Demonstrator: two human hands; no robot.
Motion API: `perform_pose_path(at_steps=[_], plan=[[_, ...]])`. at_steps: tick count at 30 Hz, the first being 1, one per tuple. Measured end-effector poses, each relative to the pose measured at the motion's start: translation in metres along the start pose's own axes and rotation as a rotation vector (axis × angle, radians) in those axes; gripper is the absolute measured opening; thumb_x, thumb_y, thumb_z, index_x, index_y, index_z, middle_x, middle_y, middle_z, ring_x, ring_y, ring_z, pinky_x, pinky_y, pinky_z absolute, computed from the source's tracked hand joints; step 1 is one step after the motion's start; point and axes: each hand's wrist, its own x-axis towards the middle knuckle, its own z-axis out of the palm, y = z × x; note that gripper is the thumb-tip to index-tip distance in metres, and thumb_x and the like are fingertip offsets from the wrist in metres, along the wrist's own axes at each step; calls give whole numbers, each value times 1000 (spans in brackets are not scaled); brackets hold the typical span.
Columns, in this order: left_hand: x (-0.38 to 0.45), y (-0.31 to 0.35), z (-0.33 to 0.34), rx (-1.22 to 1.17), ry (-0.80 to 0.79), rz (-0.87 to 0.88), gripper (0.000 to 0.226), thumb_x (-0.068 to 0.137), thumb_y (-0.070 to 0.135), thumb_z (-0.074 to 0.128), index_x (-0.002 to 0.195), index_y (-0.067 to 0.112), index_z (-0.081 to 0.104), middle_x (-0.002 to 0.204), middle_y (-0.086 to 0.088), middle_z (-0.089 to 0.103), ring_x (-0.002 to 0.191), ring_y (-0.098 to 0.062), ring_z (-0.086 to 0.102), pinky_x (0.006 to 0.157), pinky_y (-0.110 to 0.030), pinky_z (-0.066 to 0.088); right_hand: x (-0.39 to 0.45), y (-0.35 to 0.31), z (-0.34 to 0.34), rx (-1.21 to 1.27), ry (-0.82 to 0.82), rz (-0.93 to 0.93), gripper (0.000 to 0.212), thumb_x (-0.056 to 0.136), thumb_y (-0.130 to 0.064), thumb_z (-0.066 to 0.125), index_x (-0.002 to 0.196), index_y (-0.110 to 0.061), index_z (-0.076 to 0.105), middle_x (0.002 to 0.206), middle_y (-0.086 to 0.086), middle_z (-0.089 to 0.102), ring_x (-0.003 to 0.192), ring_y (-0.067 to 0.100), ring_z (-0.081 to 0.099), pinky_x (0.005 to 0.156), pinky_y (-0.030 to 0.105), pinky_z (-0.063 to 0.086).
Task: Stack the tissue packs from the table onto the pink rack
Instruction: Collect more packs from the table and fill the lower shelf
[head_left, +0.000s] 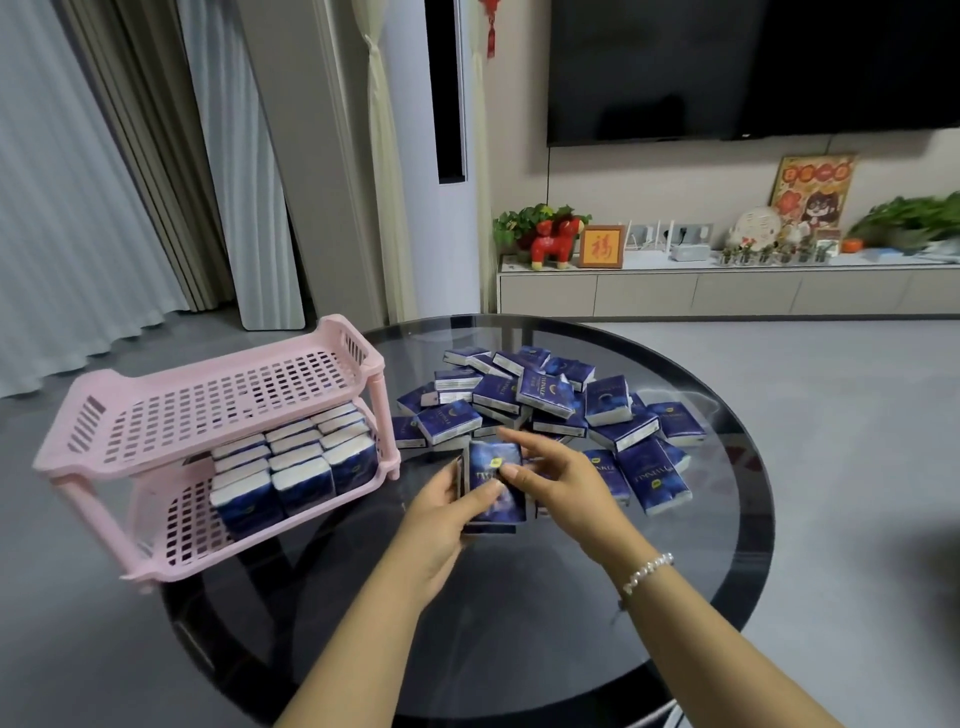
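Two hands are working together above the middle of the round glass bench (717, 587). My left hand (441, 525) holds a small stack of tissue packs (493, 483) from below and from the left side, with the thumb curled over the front of the top pack. My right hand (566, 483) comes from the right, and its fingers pinch the upper part of the same stack, so both hands are closed around it. The stack is tilted up toward me, just above the glass. I cannot tell exactly how many packs are in it. On my right wrist there is a bracelet (647, 571) of white beads.

Just behind my hands, toward the far side of the bench, lies the loose pile of packs (545, 400), dark blue with white edges, many of them lying over each other without order. Some lie flat near the right edge.

At the left edge of the bench stands the pink rack (208, 400) with two levels, partly hanging over the rim. Its lower shelf (176, 525) carries packs standing in rows (296, 462) in the back and middle part. The top shelf (218, 405) is above them.

Behind the bench I see a low cabinet (727, 291), a dark television (753, 67) and curtains (78, 182).
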Motion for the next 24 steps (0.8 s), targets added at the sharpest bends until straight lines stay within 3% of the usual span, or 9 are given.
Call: perform_pose_path(at_steps=[2, 5, 8, 10, 14, 16, 19, 21, 24], plan=[[3, -2, 1, -8, 17, -33, 31, 90, 3, 55, 120, 10, 59, 108, -13, 71, 94, -24, 70, 82, -37, 56, 1, 8, -1, -13, 26, 29, 32, 90, -23, 60, 120, -34, 60, 106, 4, 63, 91, 19, 64, 80, 24, 54], [7, -4, -3, -10, 107, -57, 26, 93, 5, 52, 118, 8, 60, 104, -14, 71, 88, -25, 68, 89, -44, 52, 8, 20, -11, -238, 224, -2, 31, 93, -23, 55, 124, -28, 58, 102, 0, 61, 83, 10, 61, 75, 15, 49], [10, -4, -6, 35, 179, -63, 22, 96, 5, 46, 111, 10, 61, 92, -13, 70, 69, -19, 68, 64, -32, 58, 20, 29, -29, -504, 322, 48, 31, 93, -12, 52, 121, -19, 62, 114, 3, 61, 96, 13, 59, 86, 26, 51], [13, -4, -7, 54, 222, -77, 20, 96, 7, 45, 105, 12, 62, 85, -11, 68, 63, -17, 66, 52, -27, 53, 27, 31, -37, -616, 232, 111, 33, 92, -9, 50, 123, -16, 61, 123, 5, 59, 111, 21, 55, 94, 36, 48], [18, -6, -8, 106, 286, -129, 16, 95, 12, 46, 100, 16, 61, 82, -7, 67, 67, -19, 63, 62, -29, 47, 41, 20, -40, -1032, -193, 212, 47, 87, -31, 62, 131, -19, 51, 136, 4, 48, 125, 30, 36, 103, 41, 35], [20, -6, -8, 154, 300, -147, 16, 95, 14, 45, 99, 18, 60, 83, -6, 66, 70, -20, 62, 63, -29, 43, 46, 16, -39, -1088, -315, 249, 49, 84, -37, 64, 128, -19, 52, 133, 5, 48, 126, 31, 32, 103, 42, 30], [20, -5, -7, 169, 308, -157, 18, 95, 15, 43, 103, 18, 59, 85, -6, 66, 72, -20, 62, 66, -30, 44, 51, 15, -38, -1110, -364, 270, 54, 81, -41, 67, 127, -20, 49, 129, 5, 48, 125, 30, 31, 102, 40, 29], [19, -3, -6, 158, 294, -143, 27, 96, 13, 40, 115, 21, 57, 90, -5, 67, 74, -19, 63, 78, -34, 47, 51, 12, -37, -1084, -368, 284, 61, 77, -39, 71, 129, -23, 43, 132, 5, 46, 125, 29, 30, 101, 41, 30], [17, 1, -4, 123, 261, -98, 58, 96, 8, 36, 143, 40, 31, 120, -1, 61, 87, -17, 65, 89, -42, 50, 50, 12, -38, -997, -356, 208, 62, 71, -31, 78, 121, -21, 41, 131, 4, 44, 118, 26, 40, 97, 39, 39]])
